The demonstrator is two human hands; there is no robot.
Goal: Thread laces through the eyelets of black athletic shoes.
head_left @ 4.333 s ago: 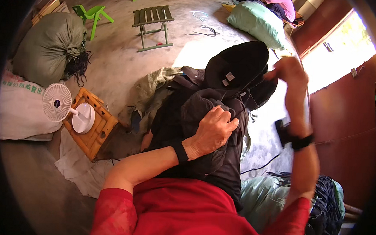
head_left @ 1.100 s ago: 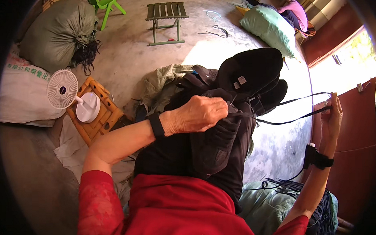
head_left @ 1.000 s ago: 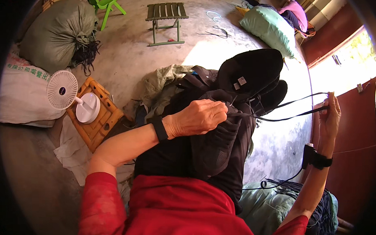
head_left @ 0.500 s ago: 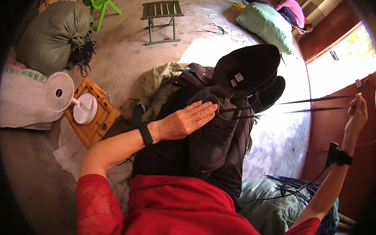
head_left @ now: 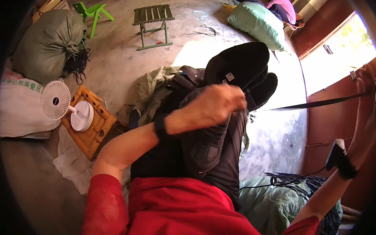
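Observation:
A black shoe (head_left: 203, 154) lies on my lap, its toe end toward me. Over its upper part is my left hand (head_left: 220, 104), fingers curled shut and slightly blurred; what they grip is hidden. A black shoelace (head_left: 320, 104) stretches from beside the shoe out to the right. At its far end my right hand (head_left: 365, 84) is raised at the right rim, blurred, closed on the lace. Just beyond the shoe sit two rounded black, soft-looking items (head_left: 242, 61), one with a small white label.
A bundle of black laces (head_left: 298, 182) lies on a pale green sack (head_left: 265, 197) at my right. On the left, a white fan (head_left: 82, 117) stands on a bamboo stool (head_left: 95, 133) near stuffed sacks (head_left: 48, 43). Ahead are a folding stool (head_left: 153, 15) and a seated person (head_left: 283, 8).
My left hand has gone from flat fingers on the shoe to a curled grip, shifting right and up. My right hand has moved farther out and up, and the two lace strands now appear as one.

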